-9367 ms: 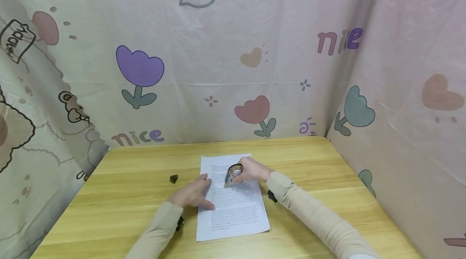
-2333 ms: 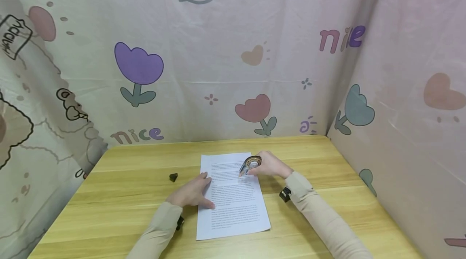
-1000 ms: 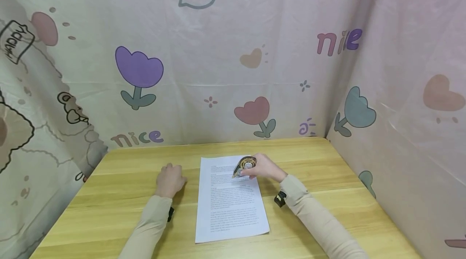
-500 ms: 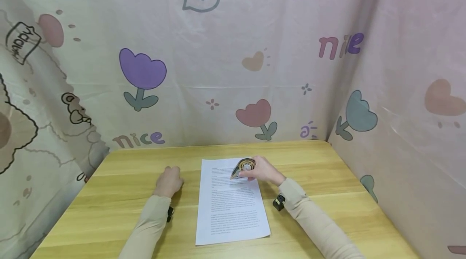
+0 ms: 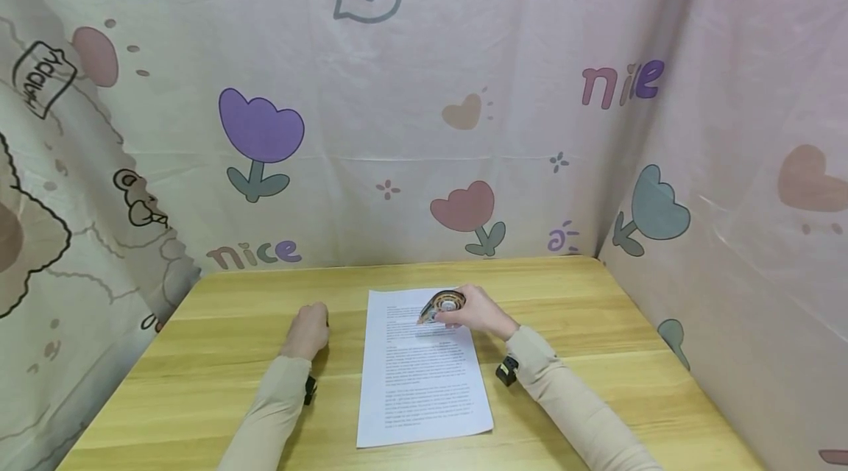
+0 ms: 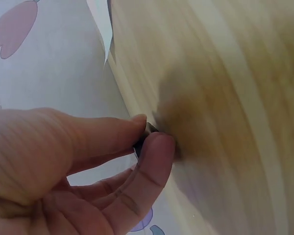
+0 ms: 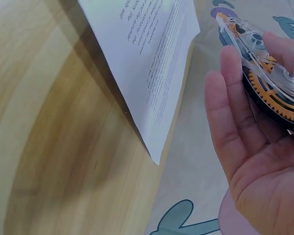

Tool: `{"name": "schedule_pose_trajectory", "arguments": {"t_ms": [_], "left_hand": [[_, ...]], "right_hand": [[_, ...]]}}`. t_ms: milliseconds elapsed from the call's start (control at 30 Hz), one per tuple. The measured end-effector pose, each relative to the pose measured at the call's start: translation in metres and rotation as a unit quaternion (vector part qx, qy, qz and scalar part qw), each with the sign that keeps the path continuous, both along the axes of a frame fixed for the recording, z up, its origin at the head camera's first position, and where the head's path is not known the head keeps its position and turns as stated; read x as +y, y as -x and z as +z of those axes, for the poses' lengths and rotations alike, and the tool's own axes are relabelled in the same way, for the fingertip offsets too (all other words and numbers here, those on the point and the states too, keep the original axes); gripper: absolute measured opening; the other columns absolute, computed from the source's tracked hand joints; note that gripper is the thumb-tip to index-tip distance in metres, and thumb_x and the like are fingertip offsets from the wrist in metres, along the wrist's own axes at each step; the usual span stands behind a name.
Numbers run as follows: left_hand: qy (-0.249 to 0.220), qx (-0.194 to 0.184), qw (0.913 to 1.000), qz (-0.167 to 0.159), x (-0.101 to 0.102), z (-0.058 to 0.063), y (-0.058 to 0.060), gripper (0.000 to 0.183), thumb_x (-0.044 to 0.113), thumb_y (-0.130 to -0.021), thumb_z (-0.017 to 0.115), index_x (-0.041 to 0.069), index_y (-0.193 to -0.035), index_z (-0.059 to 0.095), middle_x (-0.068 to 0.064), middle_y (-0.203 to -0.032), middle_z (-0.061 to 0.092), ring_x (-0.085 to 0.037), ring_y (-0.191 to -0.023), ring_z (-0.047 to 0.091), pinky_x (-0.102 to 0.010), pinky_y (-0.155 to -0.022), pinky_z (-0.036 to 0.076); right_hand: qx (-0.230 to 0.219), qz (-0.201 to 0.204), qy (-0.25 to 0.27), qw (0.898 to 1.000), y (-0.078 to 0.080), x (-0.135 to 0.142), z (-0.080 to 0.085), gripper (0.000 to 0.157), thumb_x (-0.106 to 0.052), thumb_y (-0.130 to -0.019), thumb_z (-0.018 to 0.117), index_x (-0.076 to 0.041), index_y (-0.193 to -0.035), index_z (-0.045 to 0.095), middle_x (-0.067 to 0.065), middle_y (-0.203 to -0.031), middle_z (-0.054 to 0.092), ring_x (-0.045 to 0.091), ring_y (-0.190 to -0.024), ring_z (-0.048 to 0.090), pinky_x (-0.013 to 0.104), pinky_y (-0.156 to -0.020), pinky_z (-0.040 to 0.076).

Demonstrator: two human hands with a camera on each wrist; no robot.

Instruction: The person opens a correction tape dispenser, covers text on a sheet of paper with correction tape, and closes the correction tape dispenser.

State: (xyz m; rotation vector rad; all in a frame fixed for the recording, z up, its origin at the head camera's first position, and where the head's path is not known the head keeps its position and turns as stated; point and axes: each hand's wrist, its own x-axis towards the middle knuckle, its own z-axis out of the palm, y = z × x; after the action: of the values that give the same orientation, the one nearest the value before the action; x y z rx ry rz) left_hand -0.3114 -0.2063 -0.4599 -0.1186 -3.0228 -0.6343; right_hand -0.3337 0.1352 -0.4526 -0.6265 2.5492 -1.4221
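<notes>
My right hand (image 5: 482, 310) holds a correction tape dispenser (image 5: 442, 302) over the upper part of a printed sheet of paper (image 5: 424, 397). In the right wrist view the dispenser (image 7: 272, 81) has a clear body, orange gear wheels and a black rim. Its orange tip points away from the palm, and thumb and fingers grip its sides. Left of the sheet, my left hand (image 5: 308, 331) is low over the table. Close up in the left wrist view, thumb and forefinger pinch a small black cap (image 6: 138, 148), mostly hidden by the fingertips.
The sheet lies on a wooden table (image 5: 218, 353), slightly right of the table's middle. A patterned cloth (image 5: 371, 88) hangs behind the table and along both sides. Black devices (image 5: 507, 370) are strapped to the wrists.
My left hand has left the sheet, moved left to the small black cap and now pinches it. My right hand has lifted the correction tape and drawn it a little left.
</notes>
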Motion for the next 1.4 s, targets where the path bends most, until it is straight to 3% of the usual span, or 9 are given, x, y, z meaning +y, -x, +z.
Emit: {"name": "schedule_pose_trajectory", "arguments": {"t_ms": [200,467,667,933,1200,1400], "left_hand": [[-0.031,0.01,0.9993,-0.016,0.002,0.004,-0.001,0.012,-0.003,-0.088,0.06,-0.006,-0.089,0.072,-0.018,-0.087,0.071,-0.022,-0.071,0.056,-0.036,-0.061,0.05],[-0.102,0.013,0.9935,-0.05,0.012,0.007,-0.001,0.014,0.003,-0.088,0.066,0.0,-0.099,0.074,-0.01,-0.092,0.073,-0.019,-0.078,0.062,-0.038,-0.072,0.055],[-0.175,0.011,0.9821,-0.07,0.028,0.011,0.0,0.015,0.008,-0.088,0.068,0.0,-0.101,0.072,-0.006,-0.084,0.07,-0.013,-0.066,0.061,-0.026,-0.059,0.052],[-0.209,0.03,0.9723,-0.1,0.046,0.009,-0.001,0.021,0.008,-0.088,0.07,-0.002,-0.107,0.072,-0.007,-0.091,0.072,-0.014,-0.076,0.064,-0.023,-0.062,0.054],[-0.238,0.043,0.9627,-0.121,0.061,0.009,-0.004,0.02,0.005,-0.085,0.072,0.005,-0.105,0.072,-0.005,-0.1,0.072,-0.019,-0.087,0.069,-0.032,-0.076,0.059],[-0.237,0.063,0.9621,-0.12,0.068,0.012,-0.007,0.021,0.004,-0.085,0.073,0.008,-0.106,0.072,-0.003,-0.099,0.072,-0.017,-0.088,0.068,-0.035,-0.079,0.058]], "right_hand": [[-0.002,-0.007,0.001,1.0,-0.001,0.002,0.002,0.025,-0.024,-0.081,0.08,-0.008,-0.098,0.07,0.01,-0.081,0.074,0.036,-0.076,0.071,0.046,-0.068,0.06],[0.005,-0.024,-0.006,1.0,-0.003,0.002,0.004,0.03,-0.023,-0.078,0.082,-0.01,-0.103,0.072,0.003,-0.085,0.073,0.037,-0.077,0.07,0.046,-0.068,0.06],[0.016,-0.039,0.008,0.999,-0.002,0.002,0.006,0.032,-0.023,-0.079,0.081,-0.008,-0.105,0.071,0.004,-0.088,0.073,0.03,-0.079,0.07,0.044,-0.071,0.061],[0.025,-0.053,0.003,0.998,-0.003,0.001,0.008,0.029,-0.024,-0.077,0.083,-0.008,-0.098,0.072,0.003,-0.082,0.072,0.015,-0.066,0.065,0.047,-0.069,0.06],[0.011,-0.045,0.029,0.999,-0.005,-0.002,0.008,0.031,-0.023,-0.078,0.083,-0.007,-0.102,0.071,0.005,-0.086,0.073,0.022,-0.075,0.069,0.047,-0.073,0.06],[0.007,-0.021,0.049,0.999,-0.003,-0.004,0.008,0.04,-0.023,-0.078,0.082,-0.005,-0.111,0.068,0.008,-0.092,0.072,0.017,-0.075,0.07,0.049,-0.077,0.06]]}}
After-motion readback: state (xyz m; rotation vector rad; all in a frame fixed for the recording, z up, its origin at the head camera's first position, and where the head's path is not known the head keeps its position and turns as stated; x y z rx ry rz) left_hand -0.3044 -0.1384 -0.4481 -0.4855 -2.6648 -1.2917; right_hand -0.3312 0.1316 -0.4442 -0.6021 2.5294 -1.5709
